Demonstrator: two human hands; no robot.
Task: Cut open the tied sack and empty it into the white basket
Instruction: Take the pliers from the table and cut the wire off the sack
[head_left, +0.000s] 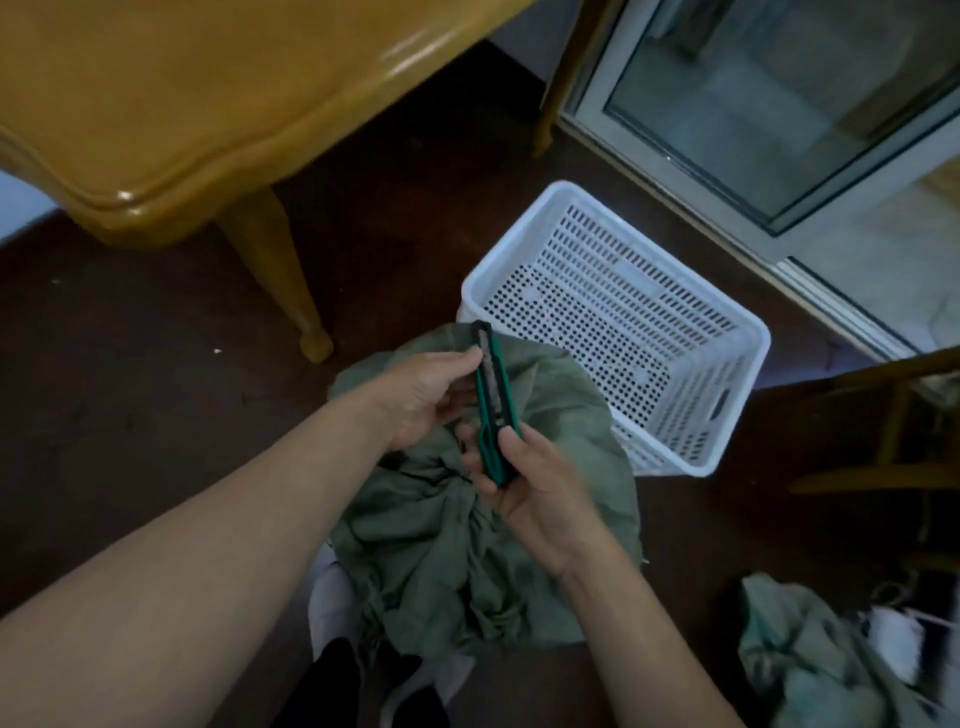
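A grey-green woven sack (447, 551) stands on the dark floor in front of me, its top gathered into folds. Above it I hold a green and black utility knife (494, 400) in both hands. My right hand (535, 493) grips the handle end. My left hand (431, 395) pinches the upper part near the blade end with thumb and fingers. The knife points away from me, toward the white basket (743, 332), which stands just beyond the sack to the right; only its perforated bottom shows inside.
A glossy yellow wooden table (208, 104) fills the upper left, one leg (280, 280) standing left of the sack. A glass sliding door (779, 119) runs along the upper right. Another green sack (810, 660) lies at the lower right. A chair frame (883, 467) stands at the right edge.
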